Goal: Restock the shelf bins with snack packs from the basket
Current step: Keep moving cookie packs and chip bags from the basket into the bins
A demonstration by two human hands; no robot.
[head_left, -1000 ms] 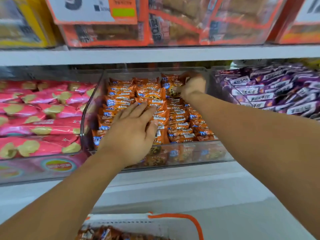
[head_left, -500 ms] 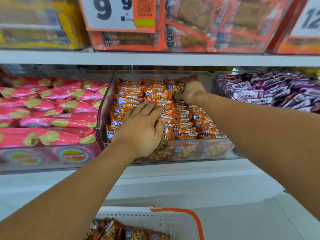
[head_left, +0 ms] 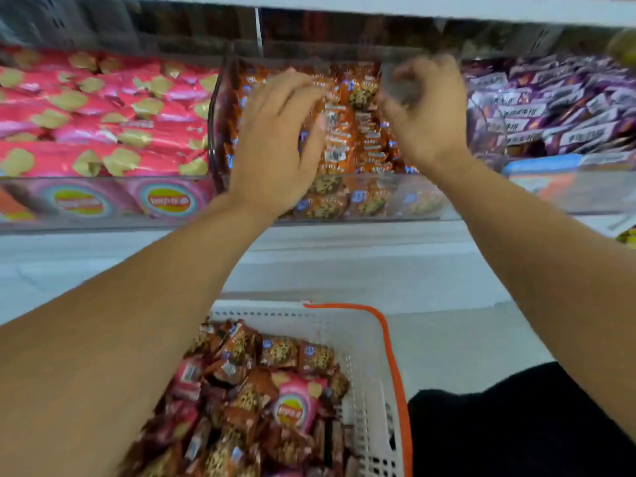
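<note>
left hand (head_left: 275, 142) flat, fingers straight, pressing orange cookie packs (head_left: 347, 139) in clear bin (head_left: 395, 197). right hand (head_left: 426, 111) alongside, fingers loosely curled, apparently empty. step: levelling stock. next: reach below hands to basket (head_left: 375, 356) for more packs.

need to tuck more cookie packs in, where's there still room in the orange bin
The only gap shows at the back right corner of the clear bin, between the orange cookie packs and the purple packs, by the right hand. Elsewhere rows sit tight; the left hand covers the left side.
</note>
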